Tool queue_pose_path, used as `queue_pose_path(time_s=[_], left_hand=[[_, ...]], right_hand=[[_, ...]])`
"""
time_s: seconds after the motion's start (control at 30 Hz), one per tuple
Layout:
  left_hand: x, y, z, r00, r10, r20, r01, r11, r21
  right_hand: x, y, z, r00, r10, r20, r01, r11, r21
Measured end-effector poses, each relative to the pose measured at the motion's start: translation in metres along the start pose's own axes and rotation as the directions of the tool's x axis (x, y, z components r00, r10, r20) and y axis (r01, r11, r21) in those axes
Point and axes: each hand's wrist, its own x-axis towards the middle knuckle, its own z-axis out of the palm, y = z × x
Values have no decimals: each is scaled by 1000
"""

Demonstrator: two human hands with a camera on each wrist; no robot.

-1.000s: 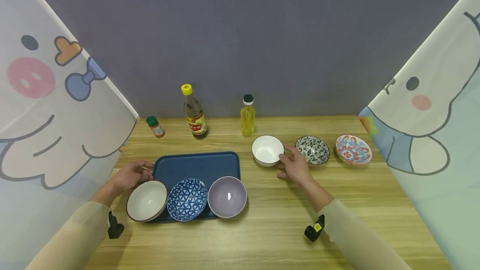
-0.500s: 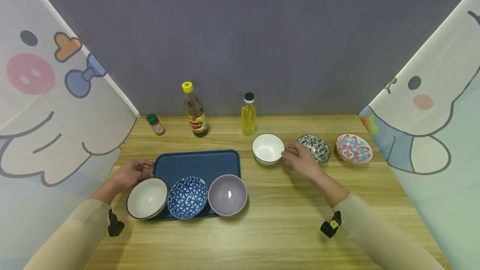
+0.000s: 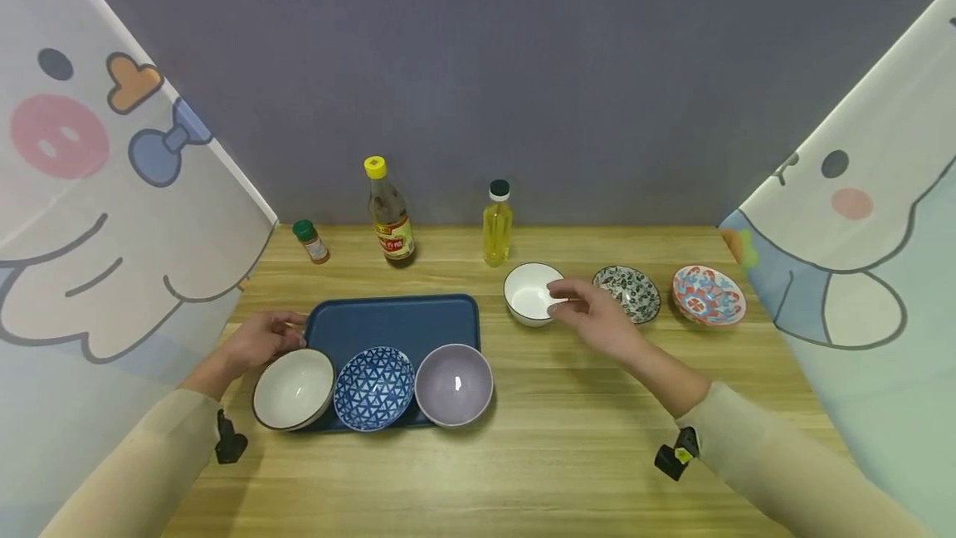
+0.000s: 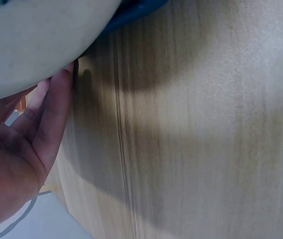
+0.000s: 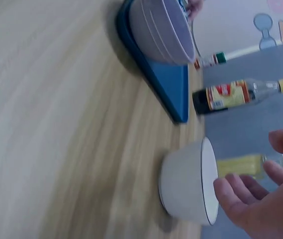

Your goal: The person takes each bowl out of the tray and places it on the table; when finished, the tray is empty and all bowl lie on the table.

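My left hand [image 3: 260, 342] lies at the left edge of the blue tray [image 3: 388, 318], behind a large white bowl [image 3: 294, 388]. In the left wrist view its fingers [image 4: 54, 112] are nearly straight, with their tips partly hidden beneath the bowl's side. Over the right rim of a small white bowl [image 3: 526, 297] hovers my right hand [image 3: 597, 320], its thumb and fingers spread and holding nothing. The right wrist view has the fingertips close to that bowl's mouth; contact is unclear. A blue patterned bowl [image 3: 373, 388] and a purple bowl [image 3: 453, 385] sit along the tray's front.
Along the back stand a green-capped spice jar [image 3: 310, 242], a dark sauce bottle [image 3: 392, 227] and an oil bottle [image 3: 496, 227]. A black-and-white floral bowl [image 3: 631, 293] and a red-and-blue patterned bowl [image 3: 708, 295] are at right. A grey wall [image 3: 478, 81] closes the back.
The right hand has drawn away from the small bowl's side, then moved over its rim with the fingers spread. The bowls and left hand stay in place while the head view shifts slightly.
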Motion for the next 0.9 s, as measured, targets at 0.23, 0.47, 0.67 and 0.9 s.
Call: queue_pose_path(time_s=[0.23,0.47,0.67,0.9], left_hand=[[-1,4,-1,1000,-13,-7,13,1000,13],[-1,3,1,1000,-2,-13,2,1000,26],[-1,4,1,1000,4,-13,-4,999,35],[-2,6,0,1000,-4,-4,4,1000,-7]], right_hand=[[-2,3,35,990,-45,133,24,988,151],[-3,14,65,965,-26,259,-45,964,263],[-6,17,83,950,-7,311,-89,952,292],[-9,16,96,931,35,364,-168,926,339]])
